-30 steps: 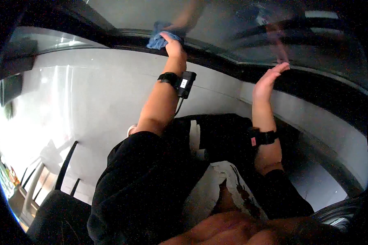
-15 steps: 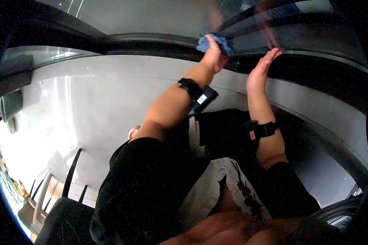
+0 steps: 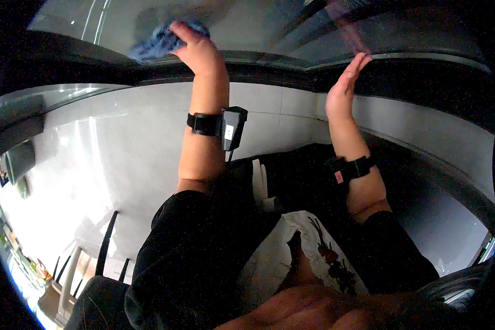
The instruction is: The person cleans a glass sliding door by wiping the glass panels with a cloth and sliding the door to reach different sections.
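A crumpled blue cloth lies on the dark glass surface at the upper left. My left hand is on the cloth, with one digit stretched across it; its other fingers are largely hidden. Further right, my right hand is empty, its fingers straight and close together. Their tips touch the black-framed edge of the glass. Both forearms are reached out and wear black straps, the left one with a small black box.
Below the glass edge is a pale tiled floor. Chair legs stand at the lower left, with cluttered items beyond them. A dark round object is at the lower right. My dark clothing fills the lower middle.
My left hand and the cloth went right along the glass edge, then back left and further onto the glass. My right hand has shifted slightly up and left in view, its fingers still straight.
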The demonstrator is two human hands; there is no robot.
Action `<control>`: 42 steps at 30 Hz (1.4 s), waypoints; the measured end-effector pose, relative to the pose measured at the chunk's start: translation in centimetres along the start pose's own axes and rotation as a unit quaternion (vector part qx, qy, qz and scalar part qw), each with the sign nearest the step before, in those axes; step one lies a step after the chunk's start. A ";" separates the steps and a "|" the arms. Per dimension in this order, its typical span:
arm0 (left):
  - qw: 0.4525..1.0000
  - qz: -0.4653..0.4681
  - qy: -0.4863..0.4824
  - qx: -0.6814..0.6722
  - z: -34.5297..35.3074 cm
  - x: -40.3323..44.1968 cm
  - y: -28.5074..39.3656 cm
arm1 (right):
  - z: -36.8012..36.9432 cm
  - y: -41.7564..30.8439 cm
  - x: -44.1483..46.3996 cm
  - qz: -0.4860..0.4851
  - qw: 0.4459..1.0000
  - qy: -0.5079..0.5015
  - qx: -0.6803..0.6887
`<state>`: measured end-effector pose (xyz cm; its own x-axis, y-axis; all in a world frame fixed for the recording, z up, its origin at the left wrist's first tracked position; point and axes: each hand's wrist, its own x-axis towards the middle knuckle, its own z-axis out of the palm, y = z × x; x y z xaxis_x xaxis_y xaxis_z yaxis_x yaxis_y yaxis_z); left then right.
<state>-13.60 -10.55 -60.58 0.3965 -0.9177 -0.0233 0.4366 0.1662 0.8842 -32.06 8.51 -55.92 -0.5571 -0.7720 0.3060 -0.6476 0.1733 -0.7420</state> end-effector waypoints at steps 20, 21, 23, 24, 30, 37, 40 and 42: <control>0.328 0.621 -0.512 0.494 0.5 -7.4 -6.3 | -2.9 -0.8 0.4 -0.042 0.991 0.111 0.060; 0.347 0.611 -0.510 0.497 1.1 -6.7 -4.0 | -3.2 -0.7 0.5 -0.045 0.990 0.119 0.064; 0.395 0.563 -0.493 0.533 0.8 -4.6 0.4 | -3.9 -0.6 0.9 -0.048 0.988 0.135 0.057; 0.422 0.523 -0.477 0.566 0.0 -3.3 2.3 | -4.1 -0.4 1.1 -0.045 0.988 0.142 0.047; 0.704 0.476 -0.207 0.485 -1.3 7.5 7.9 | -1.0 -0.6 3.9 -0.039 0.989 0.132 0.058; 0.671 0.640 -0.100 0.360 7.2 2.5 2.8 | -2.5 -1.1 4.3 -0.032 0.989 0.106 0.097; 0.630 0.567 -0.262 0.462 11.9 -5.6 7.3 | -2.4 0.4 4.8 -0.036 0.982 0.113 0.149; 0.637 0.597 -0.336 0.353 14.7 -8.6 6.7 | -1.7 1.3 4.3 0.064 0.960 0.154 0.225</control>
<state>-25.89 -6.87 -47.58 -0.4340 -0.2756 0.8577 -0.4183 0.9049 0.0791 -36.18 6.40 -54.55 -0.7891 -0.5326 0.3060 -0.3125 -0.0808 -0.9465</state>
